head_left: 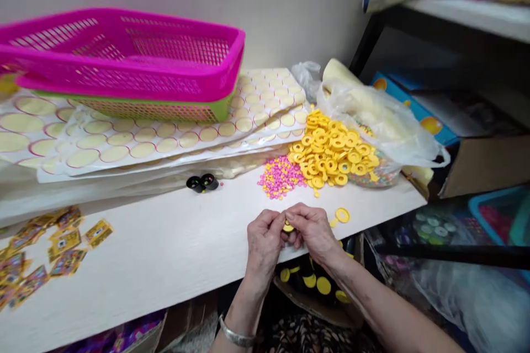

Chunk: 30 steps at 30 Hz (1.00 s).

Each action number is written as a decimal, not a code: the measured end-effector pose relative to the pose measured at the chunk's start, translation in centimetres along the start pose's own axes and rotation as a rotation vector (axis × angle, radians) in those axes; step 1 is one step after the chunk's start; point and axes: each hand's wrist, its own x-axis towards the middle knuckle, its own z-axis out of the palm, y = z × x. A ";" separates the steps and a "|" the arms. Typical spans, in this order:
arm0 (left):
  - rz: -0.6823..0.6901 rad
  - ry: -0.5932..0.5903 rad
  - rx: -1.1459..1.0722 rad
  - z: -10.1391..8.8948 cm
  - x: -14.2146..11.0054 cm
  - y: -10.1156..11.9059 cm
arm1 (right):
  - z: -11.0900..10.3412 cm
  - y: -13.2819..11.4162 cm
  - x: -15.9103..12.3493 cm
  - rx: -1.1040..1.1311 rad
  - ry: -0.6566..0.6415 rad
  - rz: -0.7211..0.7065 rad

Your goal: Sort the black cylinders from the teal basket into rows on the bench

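Both hands meet just over the near edge of the table (174, 253), the left hand (265, 240) and right hand (312, 231) with their fingers (290, 215) pinched together on one small yellow piece (288, 226), which sits between the fingertips of both and is mostly hidden by them. Working it well seems to call for a light, steady pinch held above the table rather than past its edge, since a box of black-and-yellow pieces (314, 284) lies directly below the fingers and a slipped part would likely drop there. Just right of the fingers lies a single yellow ring (342, 214); beyond them sits the heap of yellow rings (331, 154) and, touching it, a small pile of pink beads (279, 176). Two black rings (202, 182) lie beyond and to the left. Far left, printed yellow cards (62, 242) are scattered. Between those cards and the fingers the table offers broad bare room; to the right its corner comes soon, so free movement lies leftward.
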 end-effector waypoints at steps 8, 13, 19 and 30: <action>-0.087 -0.106 0.124 -1.0 0.7 0.3 | -1.1 0.3 -0.4 -0.010 -0.216 0.039; -0.063 -0.092 0.327 -1.2 1.4 1.1 | -0.8 -0.2 -0.4 -0.002 -0.167 0.076; 0.024 -0.034 0.355 -0.3 1.6 1.5 | -0.1 -1.2 -0.7 -0.024 -0.098 0.046; 0.036 -0.293 0.030 -2.5 0.1 0.6 | -1.3 -0.5 -1.2 -0.002 -0.140 -0.019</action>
